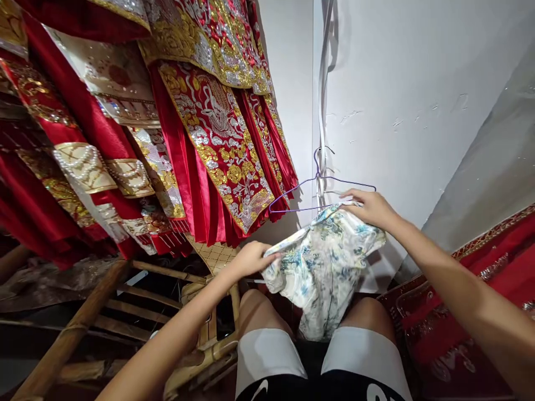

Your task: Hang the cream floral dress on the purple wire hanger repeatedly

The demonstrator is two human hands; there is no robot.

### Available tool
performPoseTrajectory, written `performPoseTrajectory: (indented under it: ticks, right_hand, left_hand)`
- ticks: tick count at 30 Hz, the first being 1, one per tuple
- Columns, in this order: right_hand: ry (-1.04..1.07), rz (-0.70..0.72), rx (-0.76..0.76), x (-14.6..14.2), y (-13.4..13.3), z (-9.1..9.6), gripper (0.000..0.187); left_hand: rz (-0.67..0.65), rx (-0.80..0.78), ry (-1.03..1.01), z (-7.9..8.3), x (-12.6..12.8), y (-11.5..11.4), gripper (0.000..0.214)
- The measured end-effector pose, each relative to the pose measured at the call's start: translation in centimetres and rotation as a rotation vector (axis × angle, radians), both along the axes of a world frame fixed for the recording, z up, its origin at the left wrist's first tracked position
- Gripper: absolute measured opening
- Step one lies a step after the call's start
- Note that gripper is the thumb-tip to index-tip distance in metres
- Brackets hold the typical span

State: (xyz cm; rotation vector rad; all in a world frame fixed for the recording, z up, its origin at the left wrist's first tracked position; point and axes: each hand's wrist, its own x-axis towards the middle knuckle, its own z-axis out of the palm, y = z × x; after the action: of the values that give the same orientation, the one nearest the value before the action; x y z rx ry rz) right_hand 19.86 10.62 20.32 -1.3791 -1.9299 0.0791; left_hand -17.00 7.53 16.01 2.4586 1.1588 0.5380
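A white garment [330, 256] with a blue, green and yellow floral print hangs in front of my knees, its upper edge stretched between my two hands. My left hand [256, 258] is closed on its left corner, thumb over the cloth. My right hand [368, 209] grips the right end of that edge, higher up, with its fingers bent over the cloth. Just beyond the garment is a thin purple clothes hanger [321, 179], its hook up by a white cable on the wall. The garment's edge overlaps the hanger's lower bar; whether they touch I cannot tell.
Red costumes [225, 139] with gold and silver embroidery hang at the left. A white cable [322, 83] runs down the pale wall [388, 83]. Bamboo furniture [96, 301] stands at lower left. More red embroidered cloth [480, 278] lies at the right.
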Motion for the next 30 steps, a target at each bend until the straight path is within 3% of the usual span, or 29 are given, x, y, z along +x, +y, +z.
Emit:
performPoseTrajectory:
  ticks: [3, 6, 8, 13, 16, 21, 25, 27, 30]
  right_hand:
    - [-0.174, -0.149, -0.067, -0.3, 2.6, -3.0, 0.053]
    - [-0.244, -0.188, -0.112, -0.5, 3.6, -5.1, 0.044]
    - [-0.239, -0.179, -0.09, 0.4, 3.2, -5.5, 0.038]
    - [-0.138, -0.035, -0.078, 3.8, -0.4, -3.8, 0.033]
    - [-0.109, 0.007, -0.113, 4.6, -2.8, -2.3, 0.033]
    - [0.014, 0.12, -0.152, 3.2, -4.9, -1.1, 0.038]
    - [0.056, 0.221, -0.18, 1.6, -5.2, -1.7, 0.04]
    - [0.008, 0.169, -0.146, 1.8, -5.0, -1.7, 0.038]
    - [-0.043, -0.15, 0.009, 3.7, -4.5, -0.3, 0.051]
  left_hand:
    - [0.058, 0.092, -0.129, 0.9, -0.5, 0.1, 0.037]
    - [0.076, 0.139, -0.292, 0.8, -0.1, 0.1, 0.031]
    - [0.08, 0.127, -0.334, 0.5, 0.1, 0.5, 0.027]
    - [0.162, 0.017, -0.481, 1.2, 0.9, 2.4, 0.023]
    - [0.162, 0.081, -0.594, 2.6, 2.3, 3.2, 0.024]
    - [0.075, 0.215, -0.471, 5.0, 5.6, 4.2, 0.017]
    - [0.134, 0.218, -0.491, 5.7, 7.6, 6.1, 0.024]
    - [0.111, 0.211, -0.538, 5.9, 7.7, 7.1, 0.022]
    - [-0.003, 0.071, -0.573, 6.6, 6.7, 8.1, 0.016]
